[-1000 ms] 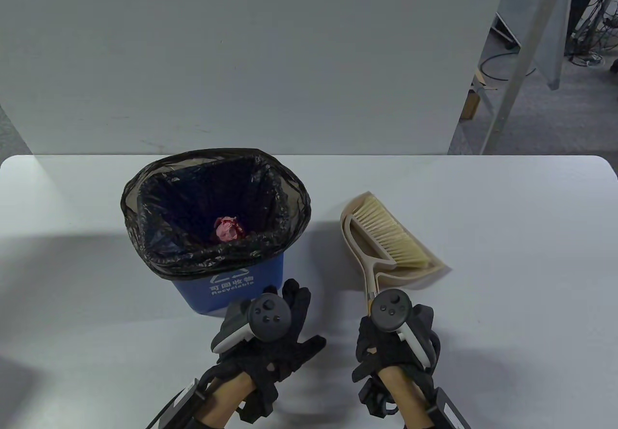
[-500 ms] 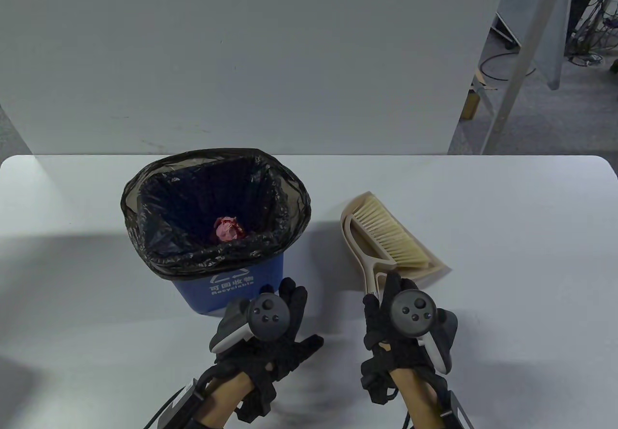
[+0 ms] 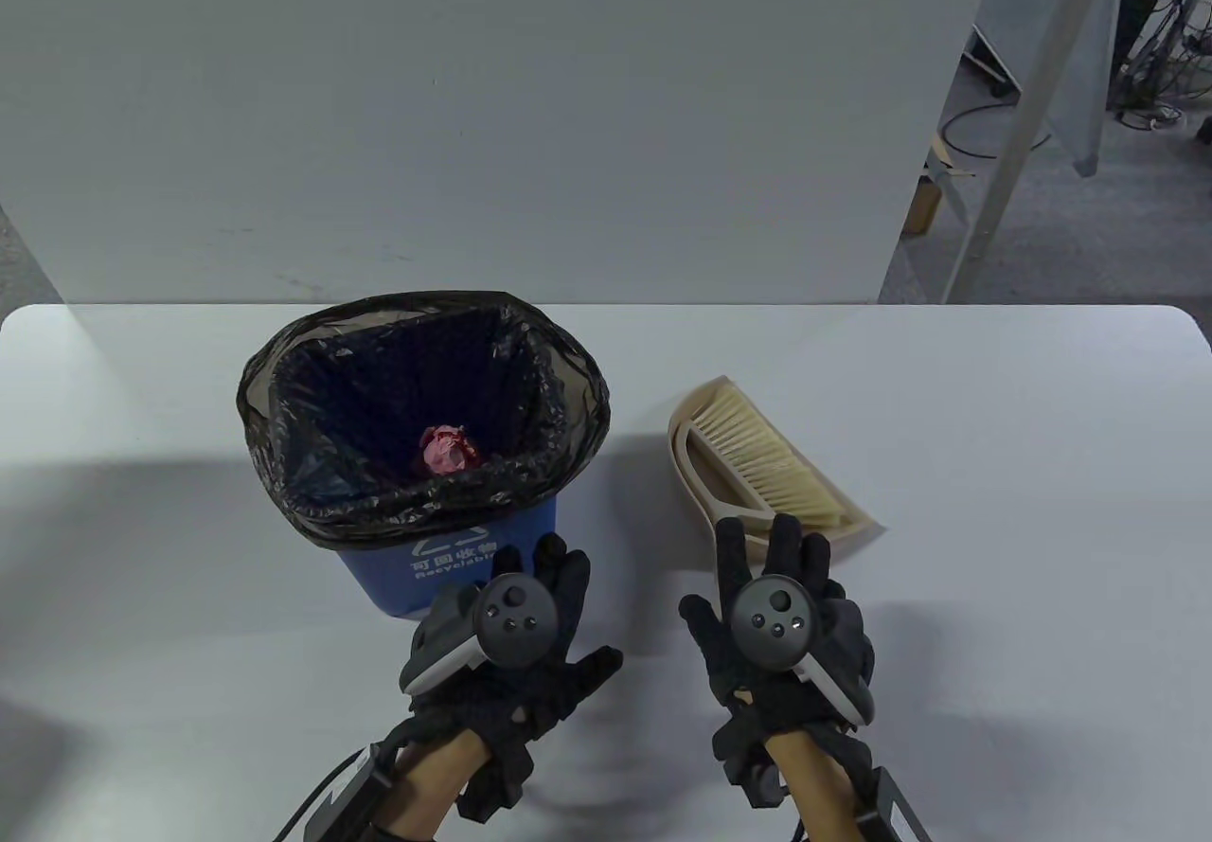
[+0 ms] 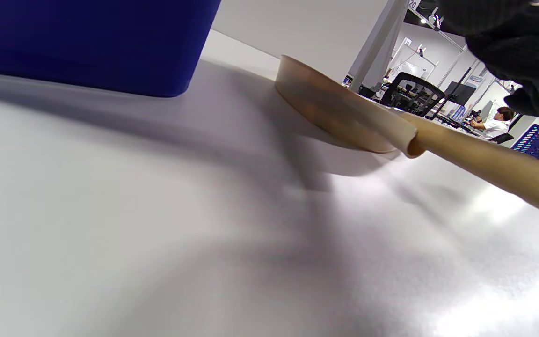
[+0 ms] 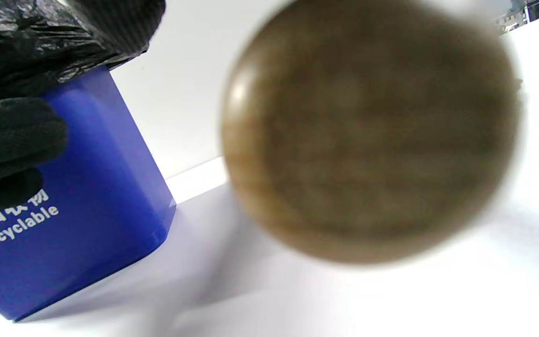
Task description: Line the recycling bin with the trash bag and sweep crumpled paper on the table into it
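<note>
a blue recycling bin (image 3: pixel 454 563) stands at about 9 o'clock on the white surface (image 3: pixel 994 425), a black trash bag (image 3: pixel 417 501) folded over its rim and a ball of pink crumpled paper (image 3: pixel 447 449) lying at the bottom. at 3 o'clock of the bin, apart from it, a beige dustpan (image 3: pixel 852 525) lies flat with a pale-bristled brush (image 3: pixel 757 449) nested in it, handles pointing toward 6 o'clock. the left hand (image 3: pixel 516 653) hovers at 6 o'clock of the bin, its grip wide and holding nothing. the right hand (image 3: pixel 776 624) is spread over the handles, fingers straight, grip slack; contact with them cannot be told.
</note>
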Demonstrator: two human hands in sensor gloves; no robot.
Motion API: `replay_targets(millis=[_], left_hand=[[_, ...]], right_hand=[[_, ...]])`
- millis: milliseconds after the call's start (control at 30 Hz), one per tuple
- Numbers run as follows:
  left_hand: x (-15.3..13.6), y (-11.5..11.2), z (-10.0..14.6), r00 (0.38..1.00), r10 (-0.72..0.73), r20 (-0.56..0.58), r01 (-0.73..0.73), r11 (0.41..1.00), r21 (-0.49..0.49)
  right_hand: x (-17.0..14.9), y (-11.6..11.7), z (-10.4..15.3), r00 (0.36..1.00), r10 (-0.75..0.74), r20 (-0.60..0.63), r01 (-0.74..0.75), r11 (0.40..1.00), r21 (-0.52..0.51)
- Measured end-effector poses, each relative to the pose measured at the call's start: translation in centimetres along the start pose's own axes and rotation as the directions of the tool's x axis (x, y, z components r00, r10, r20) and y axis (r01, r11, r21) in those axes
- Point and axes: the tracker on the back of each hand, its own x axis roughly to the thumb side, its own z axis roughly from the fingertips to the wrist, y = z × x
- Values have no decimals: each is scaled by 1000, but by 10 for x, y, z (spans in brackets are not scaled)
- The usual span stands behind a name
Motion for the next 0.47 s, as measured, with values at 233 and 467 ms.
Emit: replay_targets(millis=[233, 467], left_hand=[[0, 0, 1, 1000, 3, -2, -3, 1000, -2], [-1, 0, 1, 1000, 5, -7, -5, 1000, -5]], right_hand=[[0, 0, 0, 1000, -5, 2, 5, 1000, 6], [0, 1, 1, 1000, -7, -6, 7, 1000, 19]])
